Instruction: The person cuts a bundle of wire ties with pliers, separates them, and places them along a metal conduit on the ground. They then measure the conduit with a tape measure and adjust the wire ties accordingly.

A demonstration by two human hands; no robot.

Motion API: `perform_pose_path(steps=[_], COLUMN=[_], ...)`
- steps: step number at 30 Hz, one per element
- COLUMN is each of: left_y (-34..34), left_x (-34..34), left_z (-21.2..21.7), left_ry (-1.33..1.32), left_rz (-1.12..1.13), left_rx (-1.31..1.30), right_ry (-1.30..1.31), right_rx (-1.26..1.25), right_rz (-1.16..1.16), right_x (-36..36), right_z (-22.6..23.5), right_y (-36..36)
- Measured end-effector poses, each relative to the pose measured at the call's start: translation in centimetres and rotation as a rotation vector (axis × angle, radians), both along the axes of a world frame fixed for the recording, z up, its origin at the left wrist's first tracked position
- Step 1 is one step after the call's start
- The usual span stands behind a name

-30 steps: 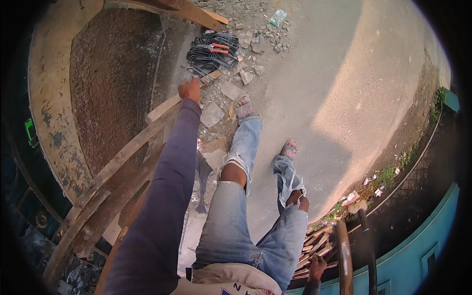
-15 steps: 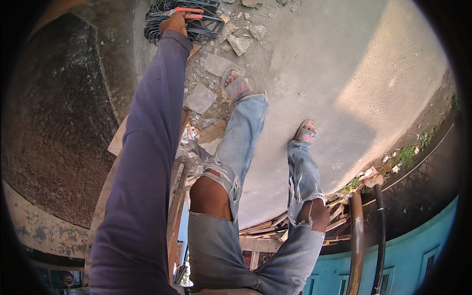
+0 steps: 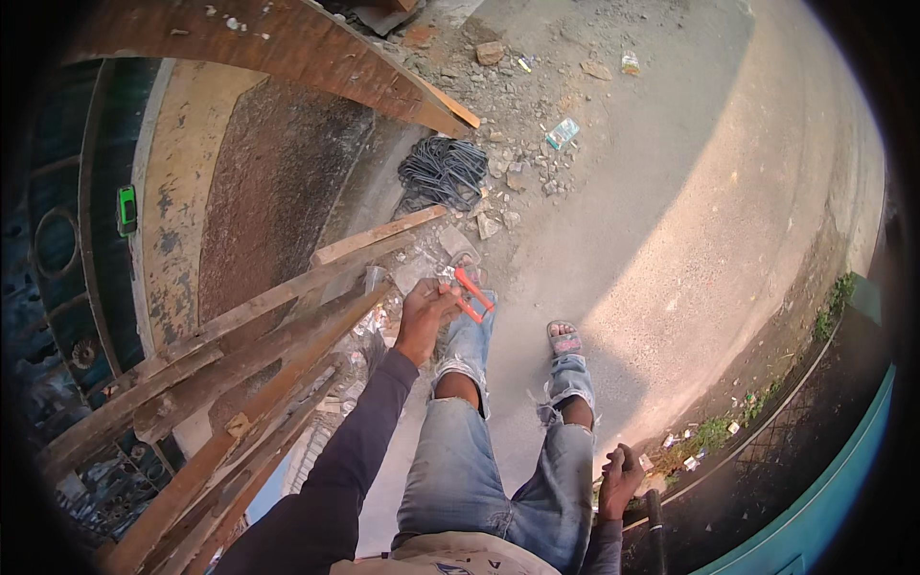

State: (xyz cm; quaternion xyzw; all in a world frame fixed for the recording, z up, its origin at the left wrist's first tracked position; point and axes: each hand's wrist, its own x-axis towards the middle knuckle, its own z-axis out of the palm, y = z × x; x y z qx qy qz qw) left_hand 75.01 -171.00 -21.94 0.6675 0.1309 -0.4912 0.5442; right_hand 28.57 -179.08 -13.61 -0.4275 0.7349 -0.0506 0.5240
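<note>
My left hand is closed around the metal head end of red-handled pliers. The two handles point away to the right, spread apart, above my left shin. Low on the right, my right hand hangs beside my knee, its fingers loosely bent and apart, nothing seen in them. Close by it is the top of a dark pole. Beyond my left foot, a tangled heap of dark bent metal rods lies on the ground, out of reach of both hands.
Long wooden boards slant along my left side, and a wide rusty-brown plank crosses the upper left. Rubble and a crushed plastic bottle lie ahead. A turquoise wall curves along the lower right.
My left hand has drawn back from the rod heap, bringing the pliers close above my shin. My right hand has come into view. The whole view has shifted, showing more boards on the left.
</note>
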Motion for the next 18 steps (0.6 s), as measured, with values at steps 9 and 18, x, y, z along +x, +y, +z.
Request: perform_pose_path(steps=[9, 18], left_y=[9.7, 14.2], left_x=[-30.5, -39.5], left_z=[21.4, 27.7], left_ry=[0.155, 0.083], left_rz=[0.515, 1.235], left_rx=[-0.158, -0.464], right_ry=[-0.562, -0.717], right_rx=[0.460, 0.745], right_rz=[0.694, 1.119], right_x=[8.6, 5.5], right_z=[12.8, 18.5], right_y=[0.5, 7.8])
